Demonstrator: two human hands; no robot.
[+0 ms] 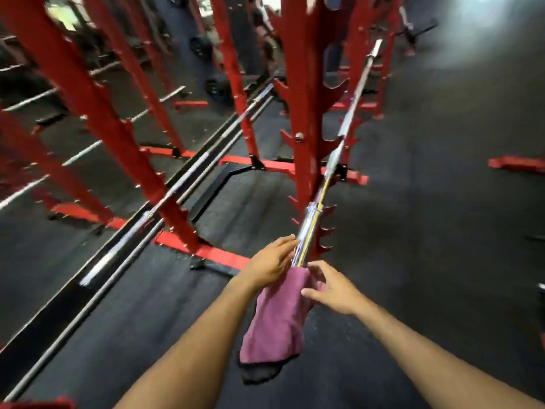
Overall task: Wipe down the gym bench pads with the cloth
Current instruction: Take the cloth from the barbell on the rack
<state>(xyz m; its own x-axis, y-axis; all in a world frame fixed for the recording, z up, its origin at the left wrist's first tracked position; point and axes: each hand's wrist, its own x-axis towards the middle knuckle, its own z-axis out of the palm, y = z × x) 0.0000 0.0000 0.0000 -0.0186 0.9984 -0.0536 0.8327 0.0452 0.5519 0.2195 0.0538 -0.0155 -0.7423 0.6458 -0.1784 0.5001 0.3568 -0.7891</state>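
1. Our left hand (pixel 269 265) reaches forward with its fingers straight and loose, fingertips against the left side of the barbell sleeve (pixel 309 231); it grasps nothing.
2. Beneath and between our hands we see the pink cloth (pixel 277 323), draped over the near end of that sleeve and hanging down toward the floor, with a darker fold at its lower edge.
3. Our right hand (pixel 333 290) sits just right of the cloth's top, fingers spread and lightly bent, the fingertips touching the fabric where it covers the bar end; we cannot tell whether they pinch it.
4. At far left we see slanted red rack posts (pixel 88 93) with pegs, and a long barbell (pixel 165 202) lying in front of them, running diagonally from lower left to upper middle.
5. At centre stands a red upright (pixel 300 119) with hooked teeth along its edges; the bar we touch runs up past its right side, away from us.
6. To the right we see dark rubber flooring (pixel 442 231), with a red base piece (pixel 516 163) near the right edge.
7. We see no bench pad clearly; the picture is blurred toward the top.
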